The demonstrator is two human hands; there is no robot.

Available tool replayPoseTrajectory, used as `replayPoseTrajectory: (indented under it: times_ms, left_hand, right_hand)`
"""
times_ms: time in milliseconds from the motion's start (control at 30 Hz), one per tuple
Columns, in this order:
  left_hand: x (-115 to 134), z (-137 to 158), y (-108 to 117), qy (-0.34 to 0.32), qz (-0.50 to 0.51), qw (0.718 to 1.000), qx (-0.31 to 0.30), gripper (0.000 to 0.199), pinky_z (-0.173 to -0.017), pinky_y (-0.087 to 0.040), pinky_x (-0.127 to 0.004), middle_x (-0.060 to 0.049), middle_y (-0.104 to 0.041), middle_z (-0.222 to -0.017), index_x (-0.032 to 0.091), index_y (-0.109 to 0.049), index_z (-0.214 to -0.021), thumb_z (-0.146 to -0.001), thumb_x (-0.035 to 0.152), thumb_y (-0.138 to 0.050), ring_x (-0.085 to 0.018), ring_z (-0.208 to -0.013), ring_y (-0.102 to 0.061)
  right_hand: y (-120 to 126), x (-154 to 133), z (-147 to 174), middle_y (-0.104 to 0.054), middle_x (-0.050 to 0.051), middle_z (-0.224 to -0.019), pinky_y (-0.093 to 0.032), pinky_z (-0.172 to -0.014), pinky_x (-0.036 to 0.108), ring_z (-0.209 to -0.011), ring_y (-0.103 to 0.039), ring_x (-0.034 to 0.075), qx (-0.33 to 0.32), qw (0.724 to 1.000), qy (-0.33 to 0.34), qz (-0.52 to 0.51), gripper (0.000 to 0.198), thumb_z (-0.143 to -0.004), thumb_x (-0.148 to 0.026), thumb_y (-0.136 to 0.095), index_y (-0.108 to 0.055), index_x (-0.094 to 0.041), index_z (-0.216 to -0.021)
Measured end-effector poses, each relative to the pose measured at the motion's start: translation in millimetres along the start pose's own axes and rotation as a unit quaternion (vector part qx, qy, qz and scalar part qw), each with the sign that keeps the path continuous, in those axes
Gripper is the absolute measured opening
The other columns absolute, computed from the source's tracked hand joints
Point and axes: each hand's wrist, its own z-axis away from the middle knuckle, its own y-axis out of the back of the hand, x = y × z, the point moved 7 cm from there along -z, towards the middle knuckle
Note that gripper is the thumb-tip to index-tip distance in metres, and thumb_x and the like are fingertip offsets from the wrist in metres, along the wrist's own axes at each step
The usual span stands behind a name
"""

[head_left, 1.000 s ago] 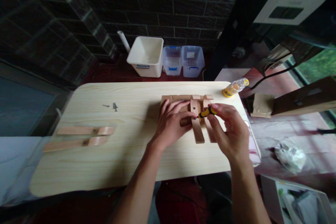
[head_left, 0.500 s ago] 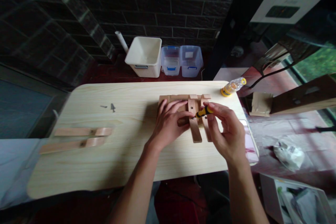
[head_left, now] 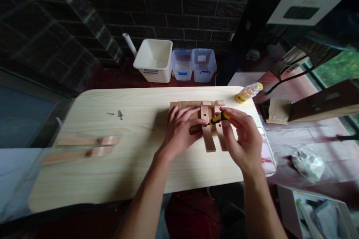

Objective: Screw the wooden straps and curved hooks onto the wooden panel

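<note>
A wooden assembly (head_left: 209,140) with curved slats and dark screw holes lies on the light table. My left hand (head_left: 182,127) grips its left part, fingers over the far side, with the thumb and forefinger close to a screw hole in one slat. Between the fingertips of my right hand (head_left: 244,134) is a short yellow-and-black screwdriver (head_left: 219,118). Its tip points down-left at that hole; whether it sits in a screw head is too small to tell. Part of the assembly is hidden beneath my left hand.
Two loose wooden slats (head_left: 88,140) lie on the table's left, with several dark screws (head_left: 120,114) beyond them. A clear bottle-shaped case with yellow ends (head_left: 248,92) stands at the far right corner. Behind the table are a white bin (head_left: 155,75) and two clear boxes (head_left: 204,76).
My right hand and the screwdriver handle have shifted slightly to the right, and the fingers have turned a little around the handle. My left hand and the wooden assembly stay put.
</note>
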Motion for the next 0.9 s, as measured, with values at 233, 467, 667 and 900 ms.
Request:
replayPoseTrajectory:
  times_ms: [233, 467, 667, 900]
  left_hand:
    - [-1.3, 0.9, 0.7, 0.004, 0.002, 1.0, -0.001, 0.029, -0.137, -0.018, -0.061, 0.004, -0.065, -0.156, 0.043, -0.082, -0.115, -0.089, 0.034, -0.087, -0.028, -0.146, -0.057]
    - [-0.5, 0.3, 3.1, 0.01, 0.003, 1.0, -0.013, 0.025, -0.137, -0.018, -0.061, 0.003, -0.065, -0.156, 0.043, -0.082, -0.114, -0.091, 0.034, -0.085, -0.027, -0.147, -0.057]
    - [-0.1, -0.3, 2.4, 0.012, 0.003, 1.0, -0.014, 0.025, -0.137, -0.018, -0.062, 0.003, -0.065, -0.155, 0.043, -0.082, -0.114, -0.091, 0.035, -0.085, -0.027, -0.147, -0.056]
    - [0.4, -0.3, 2.2, 0.011, 0.002, 1.0, -0.013, 0.025, -0.137, -0.018, -0.061, 0.004, -0.065, -0.155, 0.043, -0.082, -0.113, -0.09, 0.033, -0.085, -0.028, -0.147, -0.055]
  right_hand:
    - [0.0, 3.8, 1.3, -0.075, 0.008, -0.132, -0.062, -0.113, 0.053, -0.126, -0.075, 0.027, 0.017, 1.0, -0.015, -0.012, 0.03, -0.102, -0.018, -0.067, -0.07, -0.03, -0.13]
    - [-2.8, 3.9, 3.5, -0.075, 0.01, -0.134, -0.063, -0.112, 0.052, -0.125, -0.075, 0.027, 0.018, 1.0, -0.022, -0.012, 0.027, -0.102, -0.02, -0.065, -0.069, -0.028, -0.128]
    - [-3.8, 2.8, 3.4, -0.074, 0.01, -0.133, -0.061, -0.115, 0.055, -0.128, -0.073, 0.028, 0.009, 1.0, -0.025, -0.013, 0.027, -0.103, -0.021, -0.065, -0.068, -0.029, -0.128]
    - [0.1, 9.1, 4.5, -0.071, 0.008, -0.132, -0.069, -0.101, 0.045, -0.123, -0.075, 0.024, 0.021, 0.999, -0.014, -0.024, 0.027, -0.102, -0.019, -0.067, -0.067, -0.03, -0.126]
